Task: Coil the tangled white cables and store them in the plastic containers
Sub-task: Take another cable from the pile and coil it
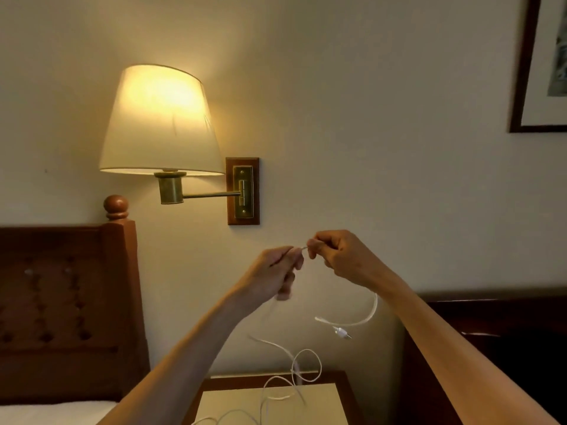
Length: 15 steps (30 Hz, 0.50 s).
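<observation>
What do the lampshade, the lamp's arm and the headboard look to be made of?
Lampshade: likely fabric or paper, matt, since light glows through it. Lamp arm: apparently brass or brass-coloured metal, with a dull golden sheen. Headboard: seemingly dark reddish wood, polished, with a turned knob on its post.

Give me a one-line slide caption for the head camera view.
Both hands, left and right, pinch a white cable raised before a lit wall lamp, its slack trailing to the nightstand.

One head-worn camera looks forward at the wall (368,102), close above both raised hands, nightstand (334,397) low in view.
</observation>
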### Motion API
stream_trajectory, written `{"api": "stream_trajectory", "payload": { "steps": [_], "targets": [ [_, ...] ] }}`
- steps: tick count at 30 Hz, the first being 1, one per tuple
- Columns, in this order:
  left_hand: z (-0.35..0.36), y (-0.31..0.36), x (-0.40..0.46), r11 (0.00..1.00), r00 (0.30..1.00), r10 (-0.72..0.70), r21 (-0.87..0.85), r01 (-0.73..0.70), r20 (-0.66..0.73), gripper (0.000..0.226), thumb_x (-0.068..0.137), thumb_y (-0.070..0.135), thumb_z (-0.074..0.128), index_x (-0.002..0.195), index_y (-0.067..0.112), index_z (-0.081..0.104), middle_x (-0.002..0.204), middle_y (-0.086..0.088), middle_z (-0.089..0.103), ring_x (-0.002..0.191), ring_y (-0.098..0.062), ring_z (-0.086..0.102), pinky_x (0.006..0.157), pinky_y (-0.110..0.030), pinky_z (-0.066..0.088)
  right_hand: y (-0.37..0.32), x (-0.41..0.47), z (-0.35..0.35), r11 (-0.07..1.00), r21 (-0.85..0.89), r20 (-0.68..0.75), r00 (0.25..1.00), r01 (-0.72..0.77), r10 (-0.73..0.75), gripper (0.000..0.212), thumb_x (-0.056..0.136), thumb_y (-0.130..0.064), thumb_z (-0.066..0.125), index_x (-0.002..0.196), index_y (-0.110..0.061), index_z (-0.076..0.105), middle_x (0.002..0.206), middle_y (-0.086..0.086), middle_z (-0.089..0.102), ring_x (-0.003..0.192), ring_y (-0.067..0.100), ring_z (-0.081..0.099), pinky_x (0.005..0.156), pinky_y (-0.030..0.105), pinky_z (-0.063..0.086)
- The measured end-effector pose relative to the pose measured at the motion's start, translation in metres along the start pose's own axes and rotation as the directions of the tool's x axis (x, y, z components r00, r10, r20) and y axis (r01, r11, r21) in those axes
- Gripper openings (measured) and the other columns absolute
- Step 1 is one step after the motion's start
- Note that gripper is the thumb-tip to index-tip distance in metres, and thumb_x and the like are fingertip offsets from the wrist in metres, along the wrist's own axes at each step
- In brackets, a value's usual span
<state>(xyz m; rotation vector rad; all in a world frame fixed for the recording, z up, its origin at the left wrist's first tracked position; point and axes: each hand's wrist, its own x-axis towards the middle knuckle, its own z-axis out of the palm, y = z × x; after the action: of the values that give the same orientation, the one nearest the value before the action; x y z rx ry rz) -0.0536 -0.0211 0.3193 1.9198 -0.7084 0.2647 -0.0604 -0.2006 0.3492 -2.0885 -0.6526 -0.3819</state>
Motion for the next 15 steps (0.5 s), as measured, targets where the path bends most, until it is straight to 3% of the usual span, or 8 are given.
{"api": "stream_trajectory", "payload": {
  "steps": [2, 4, 6, 11, 15],
  "targets": [
    [-0.003, 0.002, 0.002, 0.969, 0.98, 0.147, 0.217, -0.116, -0.133, 0.033, 0.101, 0.027, 0.047, 0.071, 0.016, 0.056, 0.055, 0.005, 0.045, 0.05, -0.007, 0.04, 0.049, -0.02, 0.036, 0.007, -0.008, 0.004, 0.987, 0.147, 0.061, 0.996, -0.071, 0.063, 0.032, 0.102, -0.027, 0.046, 0.078, -0.012, 0.06, 0.051, -0.005, 0.032, 0.043, 0.008, 0.027, 0.041, 0.021, 0.023],
    [-0.006, 0.0, 0.006, 0.882, 0.929, 0.301, 0.433, -0.186, -0.215, 0.033, 0.099, 0.023, 0.052, 0.066, 0.022, 0.055, 0.056, 0.011, 0.049, 0.053, -0.005, 0.048, 0.053, -0.011, 0.036, 0.017, -0.019, 0.012, 0.945, 0.294, 0.083, 0.989, -0.145, 0.126, 0.032, 0.104, -0.027, 0.041, 0.08, -0.012, 0.056, 0.055, -0.002, 0.026, 0.044, 0.01, 0.022, 0.04, 0.022, 0.018],
    [-0.012, -0.004, 0.01, 0.849, 0.886, 0.36, 0.497, -0.18, -0.294, 0.029, 0.097, 0.023, 0.054, 0.068, 0.024, 0.055, 0.059, 0.013, 0.052, 0.054, -0.003, 0.051, 0.056, -0.007, 0.037, 0.027, -0.029, 0.017, 0.886, 0.415, 0.104, 0.979, -0.205, 0.178, 0.034, 0.104, -0.029, 0.037, 0.08, -0.014, 0.054, 0.058, 0.0, 0.023, 0.045, 0.01, 0.019, 0.04, 0.022, 0.016],
    [-0.046, -0.027, 0.018, 0.809, 0.796, 0.39, 0.585, -0.057, -0.462, 0.017, 0.096, 0.017, 0.055, 0.087, 0.013, 0.069, 0.07, 0.008, 0.058, 0.063, -0.005, 0.056, 0.059, -0.011, 0.035, 0.051, -0.059, 0.016, 0.734, 0.611, 0.186, 0.956, -0.295, 0.229, 0.033, 0.099, -0.036, 0.041, 0.076, -0.017, 0.055, 0.055, -0.003, 0.026, 0.041, 0.008, 0.02, 0.035, 0.019, 0.017],
    [-0.073, -0.042, 0.023, 0.783, 0.801, 0.347, 0.62, 0.039, -0.488, 0.029, 0.099, 0.03, 0.048, 0.073, 0.019, 0.056, 0.062, 0.004, 0.055, 0.057, -0.009, 0.053, 0.053, -0.021, 0.038, 0.066, -0.082, 0.017, 0.639, 0.687, 0.236, 0.938, -0.347, 0.255, 0.031, 0.095, -0.037, 0.042, 0.077, -0.015, 0.053, 0.054, -0.004, 0.027, 0.039, 0.007, 0.021, 0.032, 0.016, 0.02]
  ]
}}
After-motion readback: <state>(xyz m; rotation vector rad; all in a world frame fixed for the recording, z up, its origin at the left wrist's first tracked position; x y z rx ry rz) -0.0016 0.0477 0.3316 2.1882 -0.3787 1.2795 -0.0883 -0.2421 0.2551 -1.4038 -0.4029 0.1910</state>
